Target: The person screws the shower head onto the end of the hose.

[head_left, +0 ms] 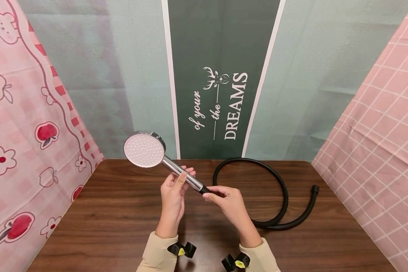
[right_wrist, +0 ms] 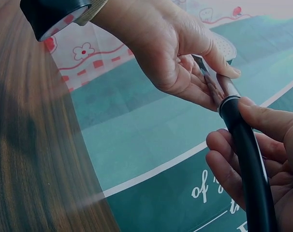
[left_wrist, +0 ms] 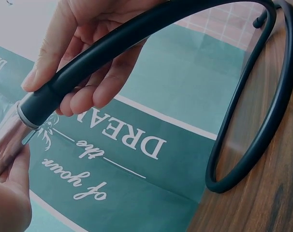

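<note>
A chrome shower head [head_left: 144, 149] with a pale round nozzle face is held tilted above the table, its face at the upper left. My left hand [head_left: 173, 192] grips its chrome handle, thumb across the front. At the handle's lower end, my right hand [head_left: 227, 202] pinches the black end of the shower hose [left_wrist: 108, 46] between thumb and fingers. In the right wrist view the hose end [right_wrist: 232, 113] meets the handle's metal rim, with no gap visible. Whether the joint is threaded tight cannot be seen.
The rest of the black hose loops on the brown wooden table [head_left: 122, 226] to the right, its free end fitting [head_left: 314, 189] pointing away from me. A green printed cloth [head_left: 221, 113] hangs behind; pink patterned cloths [head_left: 387, 151] hang at both sides.
</note>
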